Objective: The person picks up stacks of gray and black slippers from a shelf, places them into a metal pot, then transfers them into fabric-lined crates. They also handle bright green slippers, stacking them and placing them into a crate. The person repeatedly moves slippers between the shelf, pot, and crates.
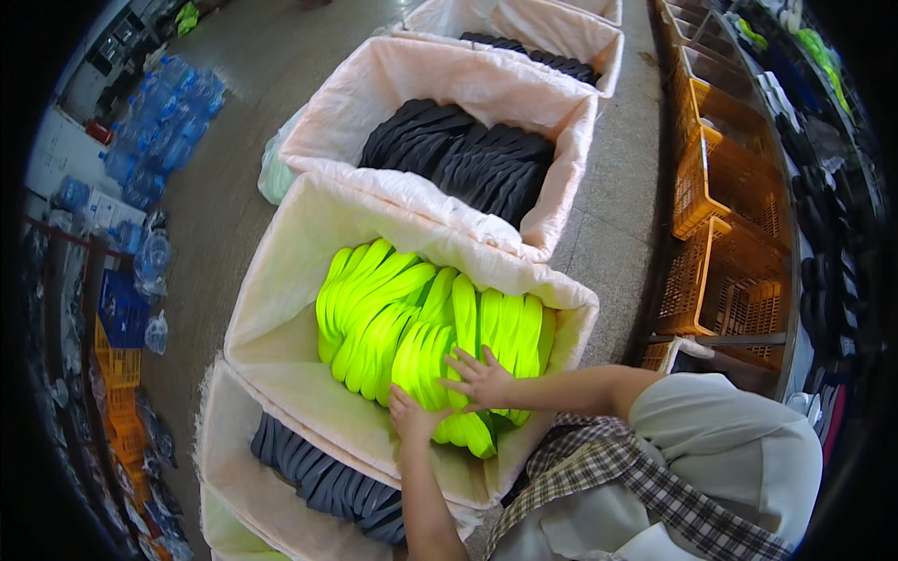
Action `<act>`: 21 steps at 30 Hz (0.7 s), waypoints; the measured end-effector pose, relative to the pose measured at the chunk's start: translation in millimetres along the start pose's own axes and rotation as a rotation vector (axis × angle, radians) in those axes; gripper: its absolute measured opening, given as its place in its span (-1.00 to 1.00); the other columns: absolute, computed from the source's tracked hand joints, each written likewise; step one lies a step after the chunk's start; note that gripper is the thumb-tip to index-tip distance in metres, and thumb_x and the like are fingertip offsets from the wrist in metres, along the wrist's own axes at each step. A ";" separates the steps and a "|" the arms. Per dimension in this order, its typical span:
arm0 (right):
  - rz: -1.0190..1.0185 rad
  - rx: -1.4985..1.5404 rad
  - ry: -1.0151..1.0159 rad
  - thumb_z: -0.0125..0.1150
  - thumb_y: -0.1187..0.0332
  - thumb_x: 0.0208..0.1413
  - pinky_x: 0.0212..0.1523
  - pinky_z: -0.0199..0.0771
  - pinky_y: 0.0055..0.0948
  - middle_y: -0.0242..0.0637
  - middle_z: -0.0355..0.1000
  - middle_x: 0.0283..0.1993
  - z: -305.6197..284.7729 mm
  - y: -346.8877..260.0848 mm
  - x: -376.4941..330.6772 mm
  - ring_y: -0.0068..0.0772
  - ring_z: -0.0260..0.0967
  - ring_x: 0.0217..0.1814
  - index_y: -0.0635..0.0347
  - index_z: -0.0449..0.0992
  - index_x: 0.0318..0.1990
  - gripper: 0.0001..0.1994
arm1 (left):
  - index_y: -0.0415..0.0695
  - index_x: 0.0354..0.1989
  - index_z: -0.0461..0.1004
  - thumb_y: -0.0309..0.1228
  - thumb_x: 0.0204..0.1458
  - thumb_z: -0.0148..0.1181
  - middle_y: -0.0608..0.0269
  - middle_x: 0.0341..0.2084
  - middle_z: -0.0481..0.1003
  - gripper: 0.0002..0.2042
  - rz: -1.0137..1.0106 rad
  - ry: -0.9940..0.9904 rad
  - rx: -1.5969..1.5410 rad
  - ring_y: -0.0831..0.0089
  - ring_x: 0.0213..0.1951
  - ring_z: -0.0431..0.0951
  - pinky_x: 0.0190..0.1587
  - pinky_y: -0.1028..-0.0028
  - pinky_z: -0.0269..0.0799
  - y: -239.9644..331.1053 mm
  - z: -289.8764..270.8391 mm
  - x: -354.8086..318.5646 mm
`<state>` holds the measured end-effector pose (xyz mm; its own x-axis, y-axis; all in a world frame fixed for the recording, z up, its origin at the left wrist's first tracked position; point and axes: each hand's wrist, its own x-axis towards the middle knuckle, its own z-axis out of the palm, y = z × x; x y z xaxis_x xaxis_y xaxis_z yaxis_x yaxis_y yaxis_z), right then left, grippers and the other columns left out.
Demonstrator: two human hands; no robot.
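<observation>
A pale pink cloth-lined bin [271, 313] holds rows of neon yellow pieces [374, 309] that look like shoe soles, packed on edge side by side. My right hand [482, 379] rests on the right part of the rows with its fingers spread. Close by to the left, my left hand [412, 416] lies against the near side of the pile, fingers stretched out and thumb apart. Neither hand has a piece lifted; both touch the yellow soles.
Beyond stands another lined bin [323, 107] with black soles [458, 154]; a further bin [608, 51] follows. Nearer, a bin holds dark grey soles [323, 477]. Orange plastic crates [702, 178] line the right shelf. Large blue water bottles [164, 122] stand at far left.
</observation>
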<state>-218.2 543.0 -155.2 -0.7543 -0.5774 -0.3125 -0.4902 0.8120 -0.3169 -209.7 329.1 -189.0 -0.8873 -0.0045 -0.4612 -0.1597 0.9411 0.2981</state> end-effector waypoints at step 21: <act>0.407 0.434 1.052 0.14 0.36 0.04 0.05 0.32 -0.23 -0.20 0.43 -0.12 -136.8 127.6 -337.0 -0.19 0.34 -0.01 0.16 0.49 -0.18 -0.80 | -0.31 0.24 0.09 -0.12 -0.01 0.25 -0.24 0.17 0.17 -0.26 0.194 0.396 -0.236 -0.09 0.21 0.17 0.25 0.18 0.09 74.8 -51.3 78.0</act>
<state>-86.3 852.9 32.1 -0.9048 0.2297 0.3585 -0.0991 0.7054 -0.7019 -313.1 381.8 -159.8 -0.9992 -0.0077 -0.0395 -0.0281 0.8355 0.5488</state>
